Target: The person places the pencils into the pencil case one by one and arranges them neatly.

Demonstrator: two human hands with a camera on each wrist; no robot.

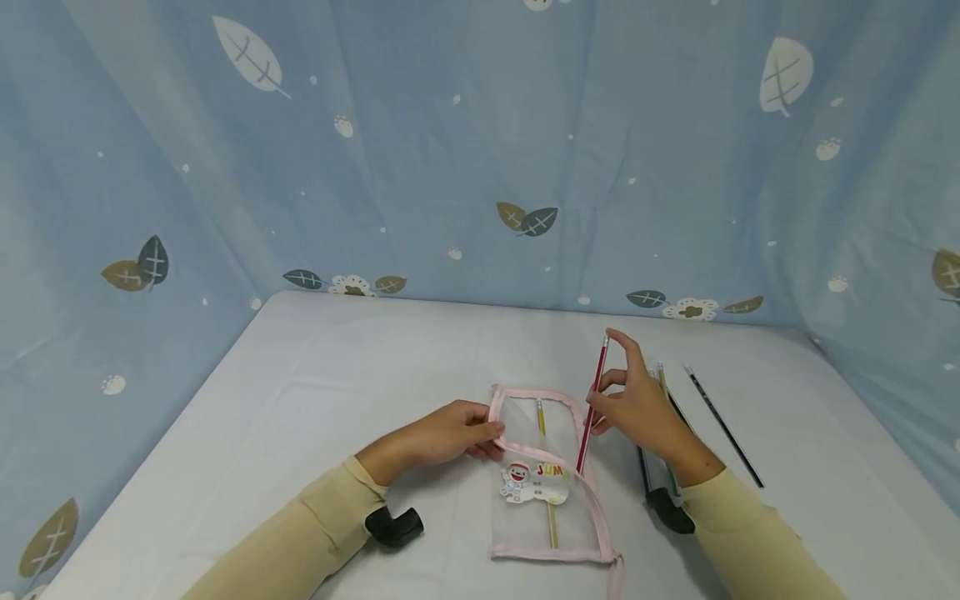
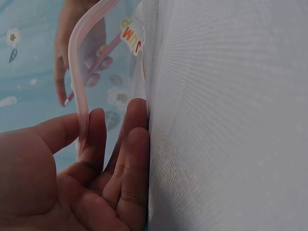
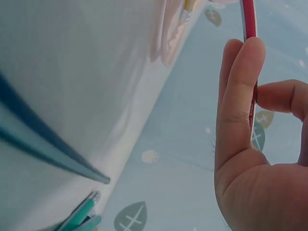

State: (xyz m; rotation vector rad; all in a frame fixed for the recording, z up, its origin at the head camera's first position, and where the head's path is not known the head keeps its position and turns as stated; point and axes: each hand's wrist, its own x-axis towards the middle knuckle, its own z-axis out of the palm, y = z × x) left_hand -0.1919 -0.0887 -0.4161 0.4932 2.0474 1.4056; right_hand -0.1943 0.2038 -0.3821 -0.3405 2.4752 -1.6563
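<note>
A see-through mesh pencil pouch (image 1: 517, 529) with pink edging lies on the white table, a JUM label on its front. Its pink edge (image 2: 78, 62) is pinched between the thumb and index finger of my left hand (image 1: 453, 435), which raises the upper flap. A yellow pencil (image 1: 552, 527) shows through the mesh. My right hand (image 1: 637, 408) grips a red pencil (image 1: 599, 367) aslant, index fingertip at its top end. The red pencil's lower end is at the pouch's opening on the right side; its very tip is hidden.
On the right lies a black patterned pencil (image 1: 723, 427). Several more pencils lie partly hidden under my right wrist; teal ones (image 3: 83, 214) show in the right wrist view. A blue leaf-print curtain (image 1: 450, 150) hangs behind the table (image 1: 360, 358).
</note>
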